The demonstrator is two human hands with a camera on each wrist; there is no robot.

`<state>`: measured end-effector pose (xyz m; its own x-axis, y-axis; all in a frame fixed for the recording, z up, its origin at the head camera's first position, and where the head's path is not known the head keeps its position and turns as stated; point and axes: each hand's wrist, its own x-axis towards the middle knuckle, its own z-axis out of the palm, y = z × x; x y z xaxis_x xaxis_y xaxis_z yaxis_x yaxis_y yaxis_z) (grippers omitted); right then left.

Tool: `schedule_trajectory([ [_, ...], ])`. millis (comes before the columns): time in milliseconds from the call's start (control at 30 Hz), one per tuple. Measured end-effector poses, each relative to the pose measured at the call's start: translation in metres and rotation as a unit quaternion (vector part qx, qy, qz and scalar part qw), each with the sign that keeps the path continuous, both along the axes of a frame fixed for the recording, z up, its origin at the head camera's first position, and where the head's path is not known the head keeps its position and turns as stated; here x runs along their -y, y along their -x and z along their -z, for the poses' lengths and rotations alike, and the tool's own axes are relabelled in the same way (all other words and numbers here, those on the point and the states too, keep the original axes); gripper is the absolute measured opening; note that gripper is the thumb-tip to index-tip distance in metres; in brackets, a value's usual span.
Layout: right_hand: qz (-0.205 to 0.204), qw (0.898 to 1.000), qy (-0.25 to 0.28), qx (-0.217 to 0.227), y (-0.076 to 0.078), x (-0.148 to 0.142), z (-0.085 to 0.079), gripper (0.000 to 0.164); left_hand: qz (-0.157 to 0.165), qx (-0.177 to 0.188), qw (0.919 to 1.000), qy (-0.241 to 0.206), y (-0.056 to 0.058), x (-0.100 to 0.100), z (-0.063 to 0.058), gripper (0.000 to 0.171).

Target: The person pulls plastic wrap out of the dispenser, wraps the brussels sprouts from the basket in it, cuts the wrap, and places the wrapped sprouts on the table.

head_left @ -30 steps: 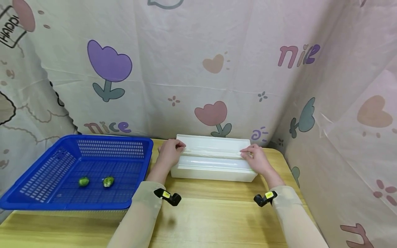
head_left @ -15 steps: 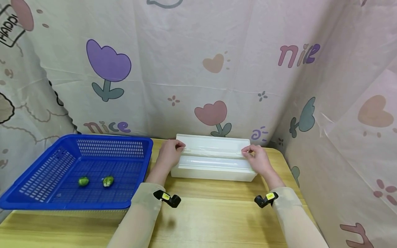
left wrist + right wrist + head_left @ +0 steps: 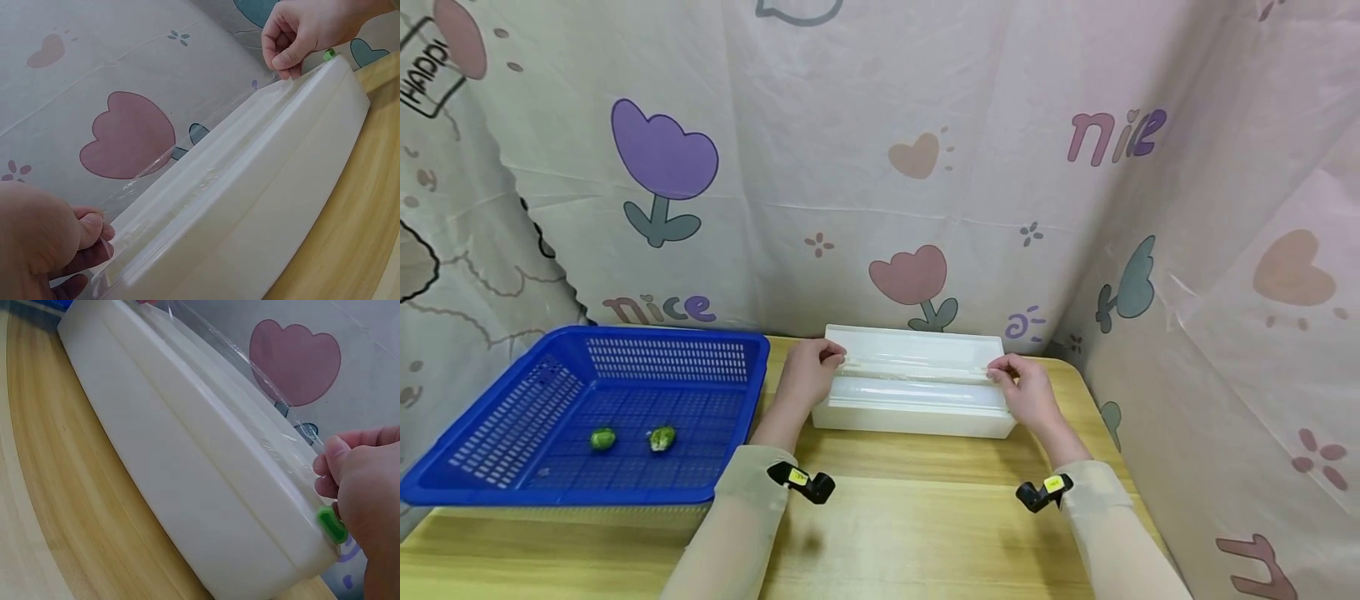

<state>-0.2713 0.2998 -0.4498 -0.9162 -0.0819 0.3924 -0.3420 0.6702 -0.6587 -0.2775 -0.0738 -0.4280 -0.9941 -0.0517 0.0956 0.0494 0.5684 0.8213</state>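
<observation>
Over the white box (image 3: 917, 422), long axis left-to-right, left hand (image 3: 809, 372) and right hand (image 3: 1028, 388) pinch clear film (image 3: 147, 170) taut.

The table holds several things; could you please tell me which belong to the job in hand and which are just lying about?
In the job:
clear film, pinched by the left hand and right hand
white box beneath the film

Apparently lying about:
blue basket
two green vegetables in it, untouched

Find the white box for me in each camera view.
Head: white box, below and slightly right of centre.
Left wrist: white box, slanting bottom left to upper right.
Right wrist: white box, slanting upper left to lower right.
Shared landmark: pink tulip print, behind it.
</observation>
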Motion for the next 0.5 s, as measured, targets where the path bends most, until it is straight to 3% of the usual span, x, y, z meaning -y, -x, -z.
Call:
schedule_trajectory([
  [300, -0.034, 0.999, -0.031, 0.018, 0.0001, -0.0073, 0.0005, 0.018, -0.004, -0.005, 1.0, -0.004, -0.0018, -0.001, 0.0003, 0.014],
  [500, -0.049, 0.998, -0.046, 0.016, -0.0022, -0.0086, -0.0033, 0.013, -0.007, -0.013, 0.9999, -0.006, -0.0012, -0.0012, 0.0012, 0.014],
])
